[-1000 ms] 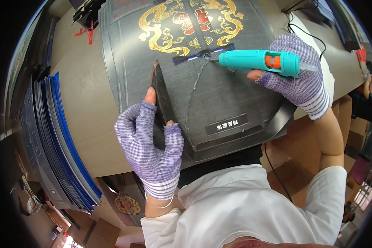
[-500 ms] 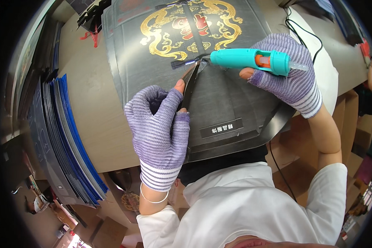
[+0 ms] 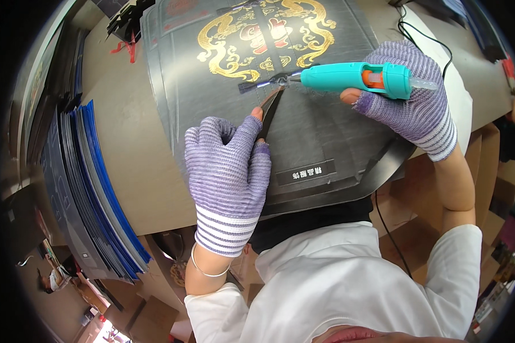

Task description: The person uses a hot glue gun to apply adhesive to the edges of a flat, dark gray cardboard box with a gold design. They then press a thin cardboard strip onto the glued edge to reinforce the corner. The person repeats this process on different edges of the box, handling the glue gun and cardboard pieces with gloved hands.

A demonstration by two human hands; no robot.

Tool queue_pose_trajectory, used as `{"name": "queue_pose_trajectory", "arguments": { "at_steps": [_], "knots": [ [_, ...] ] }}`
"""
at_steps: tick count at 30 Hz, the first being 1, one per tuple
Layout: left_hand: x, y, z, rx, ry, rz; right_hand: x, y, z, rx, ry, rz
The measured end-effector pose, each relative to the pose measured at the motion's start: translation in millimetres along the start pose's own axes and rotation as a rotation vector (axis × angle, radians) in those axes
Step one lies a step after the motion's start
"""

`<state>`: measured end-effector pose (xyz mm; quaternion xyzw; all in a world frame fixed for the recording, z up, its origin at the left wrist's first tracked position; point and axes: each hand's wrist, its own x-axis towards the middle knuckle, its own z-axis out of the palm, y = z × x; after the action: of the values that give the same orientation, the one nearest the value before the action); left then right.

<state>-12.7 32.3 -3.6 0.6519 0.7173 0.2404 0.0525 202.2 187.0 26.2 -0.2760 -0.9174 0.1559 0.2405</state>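
A teal hot glue gun (image 3: 355, 80) with a clear glue stick out of its back is held in my right hand (image 3: 415, 97), which wears a purple striped fingerless-tip glove. Its nozzle points left, close to the middle of a dark grey garment bag (image 3: 343, 128) printed with gold dragons and red characters. My left hand (image 3: 229, 163), gloved alike, pinches the lifted edge of a dark flap (image 3: 273, 111) with thumb and forefinger. Just beyond the flap's tip lies a short dark tassel or strap (image 3: 254, 87), below the gold print.
On the left edge of the table (image 3: 146, 188) hangs a stack of flat blue and black bags (image 3: 106, 188). A black cord (image 3: 420, 34) runs over a white sheet (image 3: 460, 108) at the right. Cardboard boxes (image 3: 429, 188) stand under the table at the right.
The glue gun has moved slightly right, its nozzle drawing back from the flap's tip. My left hand has shifted a little right and up, still pinching the flap.
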Motion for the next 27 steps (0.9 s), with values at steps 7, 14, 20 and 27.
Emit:
{"name": "queue_pose_trajectory", "arguments": {
  "at_steps": [7,14,20,27],
  "knots": [
    [0,2,1,0.044,-0.024,0.021,4,-2,2,-0.044,-0.017,-0.061],
    [0,0,4,-0.005,0.0,0.014,6,-2,2,-0.108,-0.016,-0.099],
    [-1,-3,7,-0.08,0.043,0.014,-6,6,-4,-0.024,-0.049,-0.065],
    [-1,-6,9,-0.082,0.053,0.015,11,-5,5,-0.184,-0.079,-0.051]
  ]
}}
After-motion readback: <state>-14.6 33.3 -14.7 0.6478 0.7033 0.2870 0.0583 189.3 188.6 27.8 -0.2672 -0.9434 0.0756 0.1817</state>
